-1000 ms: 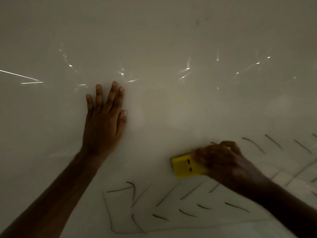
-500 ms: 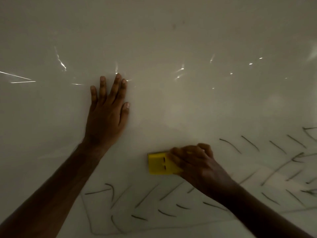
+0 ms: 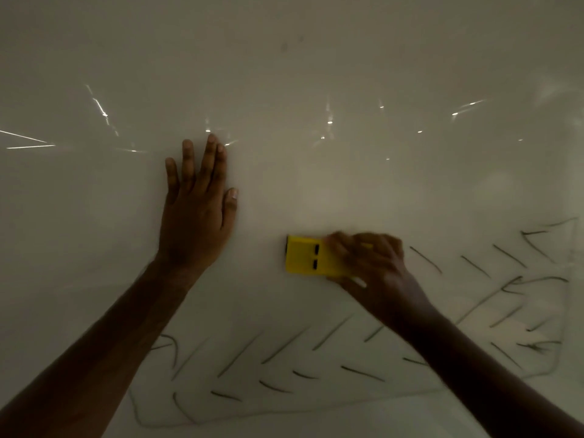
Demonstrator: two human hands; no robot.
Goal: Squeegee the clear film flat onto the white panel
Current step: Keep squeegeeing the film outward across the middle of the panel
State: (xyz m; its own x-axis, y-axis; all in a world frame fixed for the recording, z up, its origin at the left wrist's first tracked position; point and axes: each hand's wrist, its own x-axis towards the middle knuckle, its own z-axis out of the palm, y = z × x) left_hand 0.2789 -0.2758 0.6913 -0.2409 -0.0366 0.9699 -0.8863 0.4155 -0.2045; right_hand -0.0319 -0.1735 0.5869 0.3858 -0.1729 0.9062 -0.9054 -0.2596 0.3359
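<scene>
A white panel [image 3: 316, 42] fills the view, dimly lit. Clear film [image 3: 316, 172] lies over it, showing only as bright creases and glints across the upper middle. My left hand [image 3: 197, 210] lies flat on the film with straight fingers, left of centre. My right hand [image 3: 373, 270] grips a yellow squeegee [image 3: 305, 256] by its right end and holds it against the film. The squeegee's left end sticks out, with two dark slots on its face. The right hand is blurred.
Dark drawn strokes [image 3: 284, 346] in a slanted pattern, with a thin outline, cover the lower part of the panel from bottom left to the right edge. Film creases [image 3: 28, 142] glint at the far left.
My right hand has slid the squeegee leftward across the film, closer to my left hand. My left hand has stayed flat in about the same place.
</scene>
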